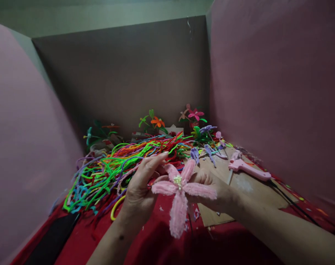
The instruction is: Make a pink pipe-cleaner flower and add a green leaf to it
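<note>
A pink pipe-cleaner flower (pixel 178 213) with fuzzy petals and a cluster of pale yellow beads (pixel 177 180) at its centre faces me in the middle of the head view. From the left, my left hand (pixel 142 180) has its curved fingers closed around the flower's back and edge, the index finger pointing up and away. My right hand (pixel 208 180) is behind the petals on the other side, its fingers curled and partly covered by them. Where exactly the fingertips grip behind the flower is hidden.
Loose coloured pipe cleaners (pixel 101 176) form a big pile at left and centre. On a cardboard sheet (pixel 255 195) lies a pink glue gun (pixel 250 169) with a black cord. Finished flowers (pixel 157 122) stand at the back. A black flat object (pixel 53 239) lies on the red cloth (pixel 106 239).
</note>
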Available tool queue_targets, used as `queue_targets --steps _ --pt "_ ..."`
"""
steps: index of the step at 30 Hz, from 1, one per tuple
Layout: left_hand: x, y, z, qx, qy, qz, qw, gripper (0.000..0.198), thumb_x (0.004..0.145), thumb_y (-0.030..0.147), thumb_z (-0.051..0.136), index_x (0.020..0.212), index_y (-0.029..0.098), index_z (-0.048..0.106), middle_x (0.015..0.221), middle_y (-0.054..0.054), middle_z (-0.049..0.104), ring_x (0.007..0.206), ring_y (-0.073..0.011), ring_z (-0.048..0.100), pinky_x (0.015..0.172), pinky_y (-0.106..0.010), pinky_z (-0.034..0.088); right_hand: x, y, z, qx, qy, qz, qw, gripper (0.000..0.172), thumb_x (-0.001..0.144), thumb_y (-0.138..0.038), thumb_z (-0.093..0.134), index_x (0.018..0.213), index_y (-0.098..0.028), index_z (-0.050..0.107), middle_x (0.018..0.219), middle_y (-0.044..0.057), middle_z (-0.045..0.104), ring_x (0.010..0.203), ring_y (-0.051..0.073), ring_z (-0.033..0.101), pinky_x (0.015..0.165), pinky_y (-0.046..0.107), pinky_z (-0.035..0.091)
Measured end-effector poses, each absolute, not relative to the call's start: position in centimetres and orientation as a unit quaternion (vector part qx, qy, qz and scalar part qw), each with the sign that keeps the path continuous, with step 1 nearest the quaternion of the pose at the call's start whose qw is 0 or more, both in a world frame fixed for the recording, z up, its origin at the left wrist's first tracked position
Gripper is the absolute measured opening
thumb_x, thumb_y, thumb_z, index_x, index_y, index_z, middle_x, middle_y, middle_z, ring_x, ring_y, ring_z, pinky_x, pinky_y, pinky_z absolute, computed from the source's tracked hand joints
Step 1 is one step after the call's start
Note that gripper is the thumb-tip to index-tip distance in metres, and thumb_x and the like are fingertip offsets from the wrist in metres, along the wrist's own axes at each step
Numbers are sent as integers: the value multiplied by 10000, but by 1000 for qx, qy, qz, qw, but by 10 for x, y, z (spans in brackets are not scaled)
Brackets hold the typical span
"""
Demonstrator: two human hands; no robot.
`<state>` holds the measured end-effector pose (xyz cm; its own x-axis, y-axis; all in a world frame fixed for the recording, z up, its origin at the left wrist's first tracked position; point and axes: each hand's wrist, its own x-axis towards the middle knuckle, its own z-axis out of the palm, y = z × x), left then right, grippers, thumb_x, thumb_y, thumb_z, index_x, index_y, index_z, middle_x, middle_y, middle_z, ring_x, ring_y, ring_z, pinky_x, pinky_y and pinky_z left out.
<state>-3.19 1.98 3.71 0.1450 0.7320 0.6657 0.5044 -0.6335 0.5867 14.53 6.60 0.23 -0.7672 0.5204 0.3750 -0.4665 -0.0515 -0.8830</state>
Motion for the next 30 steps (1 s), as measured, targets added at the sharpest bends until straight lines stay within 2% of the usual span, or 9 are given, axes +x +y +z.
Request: queue_targets --steps 4,10,12,15,18,21,24,27,30 --pt "-28 18 38 787 381 479 73 233 804 189 555 1001 234 672 945 -50 557 882 -162 566 761 -249 466 145 65 4 -17 -604 722 337 240 775 -295 634 594 -139 659 562 -24 539 512 62 429 562 220 374" --pt "-30 19 33 740 374 496 258 528 769 210 620 1258 348 476 1141 -52 536 988 -199 550 825 -301 473 147 61 7 -10 -590 758 278 280 767 -319 632 544 -150 651 477 -41 481 425 52 352 477 209 336" --pt "-29 19 32 752 360 490 254 599 742 205 652 1279 376 450 1209 -42 514 1025 -205 534 872 -311 453 147 60 7 -7 -580 774 253 273 757 -322 639 543 -152 650 455 -51 443 403 47 293 432 200 295" --pt "-24 16 35 793 357 440 223 514 733 189 657 1209 350 547 1251 -35 503 1133 -224 485 951 -303 400 146 59 9 -9 -582 775 246 254 732 -313 663 542 -146 645 455 -61 408 407 44 263 409 188 269" --pt "-21 14 39 808 365 400 231 401 773 194 607 1154 317 603 1245 -35 524 1176 -218 462 975 -280 375 146 60 8 -7 -592 760 269 252 709 -314 685 529 -145 632 479 -54 437 422 45 305 436 190 311" --pt "-23 14 41 775 397 403 282 440 800 196 576 1216 334 542 1267 -18 530 1182 -202 462 980 -276 368 146 63 3 -16 -606 746 276 267 765 -330 632 571 -147 652 508 -29 493 439 61 362 457 207 337" --pt "-28 20 40 690 441 456 348 465 808 225 569 1261 285 486 1231 -47 565 1094 -206 531 914 -296 425 143 67 2 -44 -594 728 338 327 814 -379 562 593 -154 649 561 2 547 505 98 458 538 251 389" --pt "-28 26 37 616 462 491 407 306 822 278 545 1111 186 585 1113 -85 621 968 -212 587 816 -311 475 138 70 5 -72 -570 697 429 360 825 -407 535 569 -170 624 579 12 559 583 122 494 632 284 407" --pt "-17 26 34 605 449 487 441 259 816 311 550 1020 159 600 1024 -89 647 896 -201 606 771 -308 485 135 73 8 -103 -560 666 481 311 817 -367 552 585 -171 619 586 11 557 574 115 460 630 277 391"
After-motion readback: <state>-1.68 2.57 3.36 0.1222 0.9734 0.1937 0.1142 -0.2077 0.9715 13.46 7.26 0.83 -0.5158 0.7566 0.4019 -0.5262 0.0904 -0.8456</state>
